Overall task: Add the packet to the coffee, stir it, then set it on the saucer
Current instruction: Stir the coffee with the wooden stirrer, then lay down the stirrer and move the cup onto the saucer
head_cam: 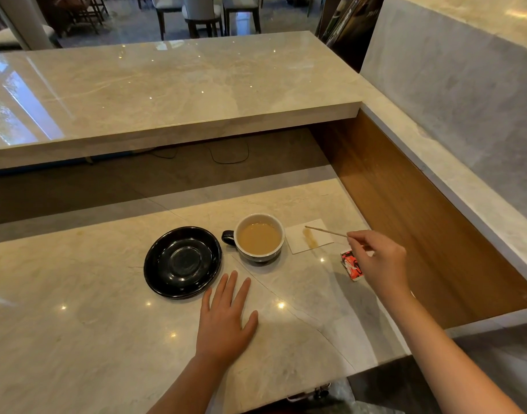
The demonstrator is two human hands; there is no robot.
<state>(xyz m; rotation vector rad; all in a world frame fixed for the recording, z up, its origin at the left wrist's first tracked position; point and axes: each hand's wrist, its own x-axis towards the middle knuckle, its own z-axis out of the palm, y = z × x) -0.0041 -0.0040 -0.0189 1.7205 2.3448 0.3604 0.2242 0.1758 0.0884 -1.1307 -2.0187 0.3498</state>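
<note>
A white-lined cup (259,238) with a dark handle on its left holds milky coffee and stands on the marble counter. To its left lies an empty black saucer (182,262). My right hand (376,258) pinches a thin wooden stir stick (326,231), whose tip hovers over a white napkin (309,239) bearing a brown stain. A red, white and black packet (351,265) lies on the counter, partly hidden under my right hand. My left hand (226,318) rests flat on the counter, fingers spread, just in front of the saucer and cup.
The marble counter (77,324) ends at a wooden side panel (420,219) on the right. A raised marble shelf (166,91) overhangs the back, with cables beneath it. Chairs stand far behind.
</note>
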